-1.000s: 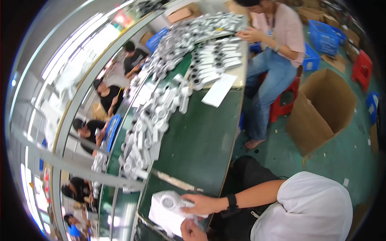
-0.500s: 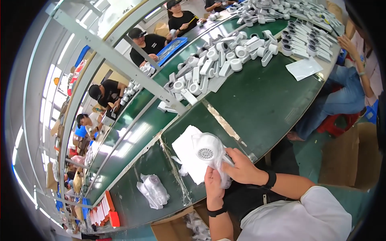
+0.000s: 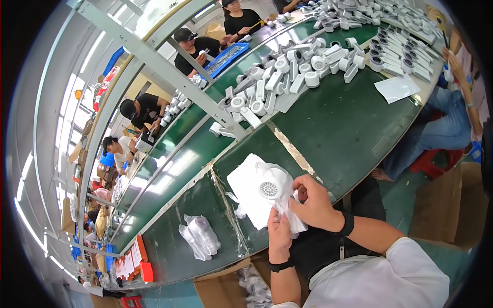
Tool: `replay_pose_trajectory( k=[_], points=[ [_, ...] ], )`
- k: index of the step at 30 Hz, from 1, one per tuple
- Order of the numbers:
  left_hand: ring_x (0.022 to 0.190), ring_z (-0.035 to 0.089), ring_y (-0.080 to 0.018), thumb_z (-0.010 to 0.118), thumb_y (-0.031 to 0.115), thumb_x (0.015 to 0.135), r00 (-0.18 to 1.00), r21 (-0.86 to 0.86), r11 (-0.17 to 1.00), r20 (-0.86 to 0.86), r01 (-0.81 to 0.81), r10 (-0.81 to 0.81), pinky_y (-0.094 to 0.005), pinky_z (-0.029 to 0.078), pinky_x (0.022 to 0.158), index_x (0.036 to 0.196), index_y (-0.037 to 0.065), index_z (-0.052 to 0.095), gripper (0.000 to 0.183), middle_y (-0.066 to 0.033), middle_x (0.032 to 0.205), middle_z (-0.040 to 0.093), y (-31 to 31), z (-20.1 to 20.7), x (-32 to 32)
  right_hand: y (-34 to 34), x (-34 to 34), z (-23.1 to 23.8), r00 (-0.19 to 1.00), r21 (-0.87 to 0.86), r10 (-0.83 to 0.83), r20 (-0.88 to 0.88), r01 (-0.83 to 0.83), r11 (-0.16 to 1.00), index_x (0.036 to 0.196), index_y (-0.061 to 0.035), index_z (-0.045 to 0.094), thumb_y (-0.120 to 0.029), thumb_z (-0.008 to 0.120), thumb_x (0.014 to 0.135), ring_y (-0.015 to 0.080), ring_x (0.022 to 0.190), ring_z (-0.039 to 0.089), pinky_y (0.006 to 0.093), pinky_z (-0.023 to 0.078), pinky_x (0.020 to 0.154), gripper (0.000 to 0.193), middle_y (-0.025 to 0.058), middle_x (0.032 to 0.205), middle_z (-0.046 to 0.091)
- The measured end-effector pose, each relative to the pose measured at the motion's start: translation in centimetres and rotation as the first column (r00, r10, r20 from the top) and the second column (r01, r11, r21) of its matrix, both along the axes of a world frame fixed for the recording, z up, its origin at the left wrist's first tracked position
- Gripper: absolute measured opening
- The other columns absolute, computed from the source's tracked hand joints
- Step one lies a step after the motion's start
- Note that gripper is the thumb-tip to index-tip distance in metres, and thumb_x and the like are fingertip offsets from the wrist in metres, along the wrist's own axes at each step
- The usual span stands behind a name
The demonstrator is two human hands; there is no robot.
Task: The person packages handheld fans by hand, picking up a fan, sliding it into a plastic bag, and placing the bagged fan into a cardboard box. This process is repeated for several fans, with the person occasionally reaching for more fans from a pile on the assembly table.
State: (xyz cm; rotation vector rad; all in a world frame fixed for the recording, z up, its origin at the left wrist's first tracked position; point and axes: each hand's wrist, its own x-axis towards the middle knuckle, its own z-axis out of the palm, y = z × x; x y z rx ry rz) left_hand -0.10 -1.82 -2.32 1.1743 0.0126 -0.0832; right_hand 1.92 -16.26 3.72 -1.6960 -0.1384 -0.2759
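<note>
In front of me a white appliance with a round slotted grille (image 3: 269, 189), shaped like a small hair dryer, lies inside a clear plastic bag (image 3: 292, 219). Beneath it is a stack of white sheets or bags (image 3: 248, 191) near the table's edge. My left hand (image 3: 280, 238) is closed on the bag's lower end, thumb and fingers upward. At the bag's right side, my right hand (image 3: 317, 206) pinches the film with bent fingers. The film bunches between both hands and covers the appliance's handle.
A bagged piece (image 3: 199, 237) lies left on the green table (image 3: 349, 123). Heaped white appliances (image 3: 287, 72) sit beyond a metal post (image 3: 169, 77). Below the edge stands a cardboard box (image 3: 221, 292) with bagged pieces. Co-workers sit across the table and at right.
My right hand has shifted from the handle end to the bag's film, fingers now more bent. The film is drawn down over the handle. The whole view has shifted slightly.
</note>
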Motion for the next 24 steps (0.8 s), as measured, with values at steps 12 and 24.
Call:
replay_pose_trajectory(
  k=[12, 24],
  points=[
    [0.117, 0.055, -0.0252, 0.054, 0.025, 0.099, 0.978, -0.253, 0.950, 0.052, -0.181, 0.200, -0.0383, 0.046, 0.099, 0.141, -0.001, 0.036, 0.052, -0.0127, 0.133, 0.052, 0.4, 2.1, 0.3, -2.5, -1.0, -3.2, 0.956, -0.080, 0.004, 0.295, 0.020, 0.997, 0.097, 0.0042, 0.067, 0.001, 0.062, 0.083, 0.0150, 0.062, 0.063, 0.0252, 0.049, 0.057, 0.015, 0.0111, 0.080, 0.068],
    [0.108, 0.060, -0.0214, 0.056, 0.024, 0.099, 0.936, -0.019, 0.940, 0.083, -0.342, 0.342, -0.0345, 0.050, 0.089, 0.133, -0.002, 0.042, 0.045, -0.0124, 0.125, 0.057, -1.8, 3.6, 0.6, -2.7, -0.7, -0.3, 0.981, -0.054, 0.184, 0.059, -0.181, 0.982, 0.108, 0.0003, 0.064, -0.021, 0.072, 0.084, 0.0179, 0.079, 0.065, 0.0287, 0.051, 0.066, 0.033, 0.0136, 0.094, 0.066]
  ],
)
